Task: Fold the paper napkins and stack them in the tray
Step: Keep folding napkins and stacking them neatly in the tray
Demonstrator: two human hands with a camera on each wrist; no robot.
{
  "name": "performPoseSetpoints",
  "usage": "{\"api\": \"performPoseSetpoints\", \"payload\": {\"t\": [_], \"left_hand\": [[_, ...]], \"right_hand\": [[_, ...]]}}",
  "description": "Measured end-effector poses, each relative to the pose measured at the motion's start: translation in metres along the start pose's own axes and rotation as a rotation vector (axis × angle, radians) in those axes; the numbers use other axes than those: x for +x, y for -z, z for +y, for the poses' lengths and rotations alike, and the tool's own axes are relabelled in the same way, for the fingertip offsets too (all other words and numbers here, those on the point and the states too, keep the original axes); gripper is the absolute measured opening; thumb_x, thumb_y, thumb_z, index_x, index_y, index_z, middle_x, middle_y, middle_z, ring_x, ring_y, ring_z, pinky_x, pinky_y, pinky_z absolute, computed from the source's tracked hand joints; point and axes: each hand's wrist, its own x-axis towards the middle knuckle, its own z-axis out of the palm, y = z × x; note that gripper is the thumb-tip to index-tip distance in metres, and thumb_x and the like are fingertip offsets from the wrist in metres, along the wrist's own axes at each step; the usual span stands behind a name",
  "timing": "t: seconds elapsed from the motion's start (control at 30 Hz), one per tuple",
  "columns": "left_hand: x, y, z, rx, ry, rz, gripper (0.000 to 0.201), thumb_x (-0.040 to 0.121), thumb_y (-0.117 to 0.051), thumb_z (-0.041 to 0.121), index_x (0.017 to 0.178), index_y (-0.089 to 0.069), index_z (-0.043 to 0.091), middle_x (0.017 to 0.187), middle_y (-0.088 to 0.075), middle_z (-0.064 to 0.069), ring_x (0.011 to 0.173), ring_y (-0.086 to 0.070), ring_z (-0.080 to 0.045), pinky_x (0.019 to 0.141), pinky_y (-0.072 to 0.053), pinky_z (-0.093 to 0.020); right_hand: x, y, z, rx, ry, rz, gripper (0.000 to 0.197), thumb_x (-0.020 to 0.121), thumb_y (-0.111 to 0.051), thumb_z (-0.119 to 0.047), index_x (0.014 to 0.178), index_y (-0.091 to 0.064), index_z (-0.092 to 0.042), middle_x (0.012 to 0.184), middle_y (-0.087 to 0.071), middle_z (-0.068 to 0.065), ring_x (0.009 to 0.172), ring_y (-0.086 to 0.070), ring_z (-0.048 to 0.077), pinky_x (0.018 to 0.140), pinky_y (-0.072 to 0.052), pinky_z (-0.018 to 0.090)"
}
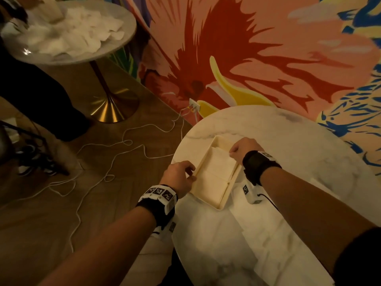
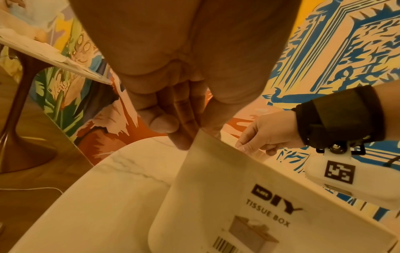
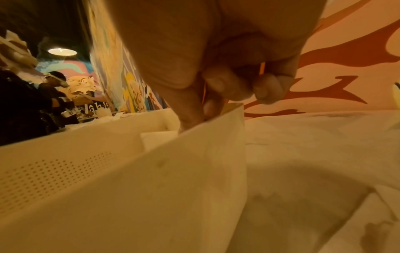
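Two hands meet at a cream tray (image 1: 210, 195) on the near round marble table (image 1: 288, 141) in the head view. The left hand (image 1: 179, 176) pinches the tray's left wall with curled fingers, and the right hand (image 1: 243, 149) pinches the right wall near the far corner. Folded white napkins (image 1: 216, 162) lie flat inside the tray, filling most of its floor. Loose unfolded napkins (image 1: 68, 36) are heaped on a second round table (image 1: 115, 52) at the upper left, well apart, and white cords (image 1: 127, 141) trail over the wooden floor.

From the left wrist, the left hand's thumb and fingers (image 2: 184, 133) close on the top edge of the tray wall (image 2: 216, 179), whose outer face carries a printed "TISSUE BOX" label (image 2: 270, 210). The right hand (image 2: 266, 135) grips the opposite rim.

From the right wrist, the thumb and forefinger of the right hand (image 3: 203, 109) nip the wall's upper edge (image 3: 216, 123) close to its corner, with the other fingers curled. A napkin (image 3: 158, 137) shows inside, and the inner far wall is perforated with small dots.
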Motion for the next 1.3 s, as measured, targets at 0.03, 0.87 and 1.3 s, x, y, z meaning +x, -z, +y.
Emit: {"api": "performPoseSetpoints", "payload": {"t": [0.03,0.87,1.3], "left_hand": [[0.000,0.000,0.000,-0.001,-0.001,0.000,0.023,0.089,-0.071,0.025,0.111,-0.066,0.029,0.101,-0.066,0.015,0.088,-0.062,-0.011,0.081,-0.052,-0.028],[-0.043,-0.047,0.087,0.034,-0.370,0.066,0.026,0.093,-0.058,0.028,0.119,-0.059,0.030,0.102,-0.057,0.012,0.093,-0.053,-0.011,0.084,-0.045,-0.026],[-0.093,-0.194,0.131,0.138,-0.330,-0.384,0.023,0.094,-0.057,0.030,0.115,-0.065,0.027,0.106,-0.065,0.009,0.089,-0.064,-0.014,0.075,-0.045,-0.022]], "right_hand": [[0.000,-0.001,0.000,-0.022,0.002,0.000,0.015,0.088,-0.069,-0.028,0.098,-0.078,-0.022,0.104,-0.072,0.003,0.096,-0.066,0.025,0.092,-0.055,0.034],[-0.106,0.030,0.163,0.600,-0.194,0.279,0.015,0.093,-0.064,-0.024,0.099,-0.072,-0.013,0.099,-0.073,0.008,0.085,-0.064,0.023,0.085,-0.053,0.031],[-0.217,-0.046,0.311,0.517,-0.458,0.095,0.018,0.093,-0.061,-0.028,0.093,-0.073,-0.015,0.098,-0.073,0.007,0.092,-0.067,0.028,0.092,-0.053,0.040]]}}
